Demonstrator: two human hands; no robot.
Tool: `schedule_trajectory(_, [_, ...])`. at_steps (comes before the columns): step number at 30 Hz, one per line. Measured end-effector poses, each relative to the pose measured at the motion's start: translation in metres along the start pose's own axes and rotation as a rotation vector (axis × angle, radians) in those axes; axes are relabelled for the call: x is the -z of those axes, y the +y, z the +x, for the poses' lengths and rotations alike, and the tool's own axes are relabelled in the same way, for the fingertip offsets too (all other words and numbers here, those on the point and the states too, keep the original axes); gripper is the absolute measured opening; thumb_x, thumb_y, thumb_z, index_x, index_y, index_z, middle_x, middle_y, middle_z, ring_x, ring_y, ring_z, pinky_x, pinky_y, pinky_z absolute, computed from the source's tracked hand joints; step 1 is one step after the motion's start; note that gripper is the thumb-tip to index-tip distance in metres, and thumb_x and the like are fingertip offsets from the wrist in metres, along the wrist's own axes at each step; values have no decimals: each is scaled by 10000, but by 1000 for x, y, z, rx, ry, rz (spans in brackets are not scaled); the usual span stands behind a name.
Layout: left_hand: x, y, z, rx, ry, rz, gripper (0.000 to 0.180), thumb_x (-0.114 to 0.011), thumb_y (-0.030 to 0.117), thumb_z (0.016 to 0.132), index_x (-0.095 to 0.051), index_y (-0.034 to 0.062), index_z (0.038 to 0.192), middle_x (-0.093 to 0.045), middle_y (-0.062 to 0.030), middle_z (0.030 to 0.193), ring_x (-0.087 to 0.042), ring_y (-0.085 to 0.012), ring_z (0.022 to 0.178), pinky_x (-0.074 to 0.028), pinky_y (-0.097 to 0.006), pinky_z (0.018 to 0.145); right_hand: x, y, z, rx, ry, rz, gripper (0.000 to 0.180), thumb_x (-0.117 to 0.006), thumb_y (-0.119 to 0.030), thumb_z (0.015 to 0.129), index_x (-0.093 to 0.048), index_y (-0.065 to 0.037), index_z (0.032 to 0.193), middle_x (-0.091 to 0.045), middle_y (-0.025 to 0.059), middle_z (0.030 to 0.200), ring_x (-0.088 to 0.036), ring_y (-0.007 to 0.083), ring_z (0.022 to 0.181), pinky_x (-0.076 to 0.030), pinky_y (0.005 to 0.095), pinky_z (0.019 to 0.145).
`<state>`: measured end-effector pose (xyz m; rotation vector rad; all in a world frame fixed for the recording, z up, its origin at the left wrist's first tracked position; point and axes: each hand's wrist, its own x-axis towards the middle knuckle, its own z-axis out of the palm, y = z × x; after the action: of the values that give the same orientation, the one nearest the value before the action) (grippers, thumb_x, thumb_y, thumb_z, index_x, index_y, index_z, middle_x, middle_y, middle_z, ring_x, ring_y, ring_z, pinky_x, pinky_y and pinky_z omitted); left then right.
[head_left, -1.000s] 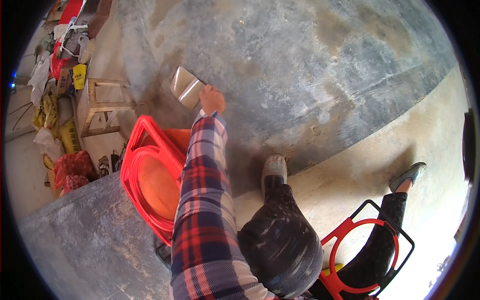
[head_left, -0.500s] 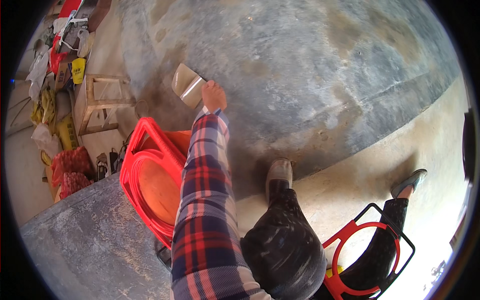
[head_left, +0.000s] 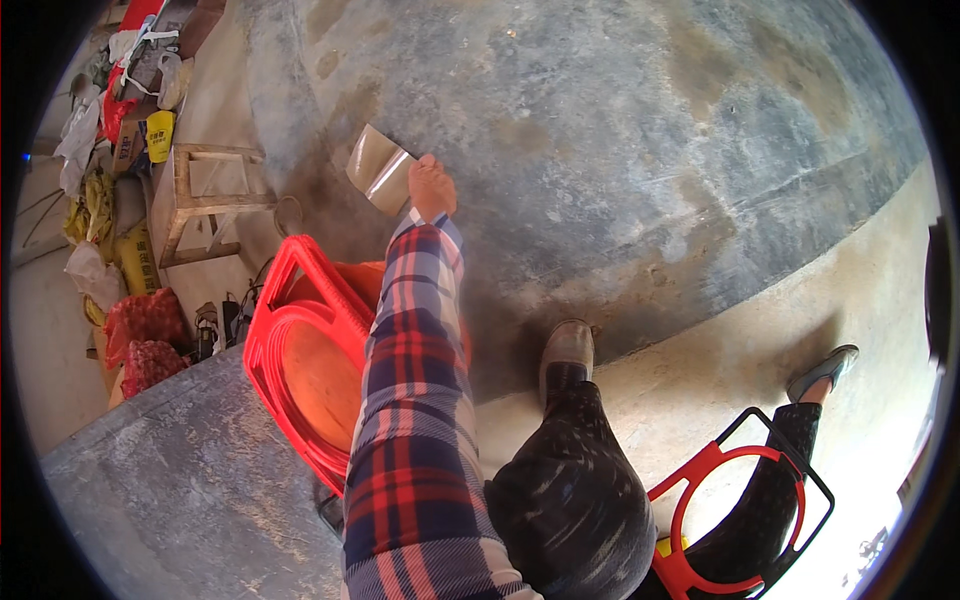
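My left hand (head_left: 432, 190) is at the end of a plaid sleeve, stretched forward over the grey floor. Its fingers are closed on the edge of a glossy tan sheet (head_left: 376, 160), roughly rectangular, with a bright streak of glare across it. The frames do not show what kind of sheet it is, nor whether it touches the floor. Beside my forearm stands a red plastic frame (head_left: 300, 330) with nested rings and an orange face, partly covered by the sleeve. My right hand is out of sight.
At the left, a wooden stool (head_left: 181, 205) stands near red mesh sacks (head_left: 146, 325), yellow bags (head_left: 135, 258) and other clutter. My legs and shoes (head_left: 568, 345) are at the lower right. A red ring with a black bar (head_left: 683, 500) overlaps one leg.
The view has shifted slightly, so most things sit a little further right. The glare on the tan sheet looks different. My hand keeps its grip.
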<state>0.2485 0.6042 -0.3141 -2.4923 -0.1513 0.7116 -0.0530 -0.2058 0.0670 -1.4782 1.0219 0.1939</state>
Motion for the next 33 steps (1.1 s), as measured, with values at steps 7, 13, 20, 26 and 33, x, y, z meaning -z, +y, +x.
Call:
schedule_trajectory(7, [-11,8,10,-64,31,117,198,-557,220,791,-747,263,830,-675,47,937,-512,-133,1018,-332,-328,898,-1,-2,0,-21,26,-10,149,-509,-181,874,-530,-70,778,-462,63,556,-457,171,439,-399,296,362])
schedule_trajectory(13, [-92,-25,33,77,89,40,209,-543,156,782,-734,227,833,-665,23,901,-507,-132,1000,-343,-341,868,6,11,18,-83,-9,16,150,-513,-187,872,-530,-70,779,-463,62,557,-458,170,441,-401,296,366])
schedule_trajectory(20, [-25,23,24,-173,-40,230,259,-550,168,803,-730,165,990,-671,-9,972,-496,-187,1033,-344,-420,854,14,8,0,-71,75,-3,152,-517,-193,870,-531,-70,781,-465,61,559,-459,170,442,-403,297,371])
schedule_trajectory(26, [-8,15,1,-99,-96,229,231,-580,188,777,-746,189,937,-699,0,1003,-528,-213,1094,-333,-397,899,20,11,9,-116,72,0,154,-521,-198,867,-531,-70,782,-466,60,561,-460,169,444,-404,298,376])
schedule_trajectory(33, [-38,39,20,596,-3,-741,234,-528,176,834,-704,79,953,-700,-118,902,-656,-248,785,-473,-395,648,28,14,8,-139,93,4,156,-525,-205,865,-531,-71,784,-468,59,563,-461,168,446,-406,299,381])
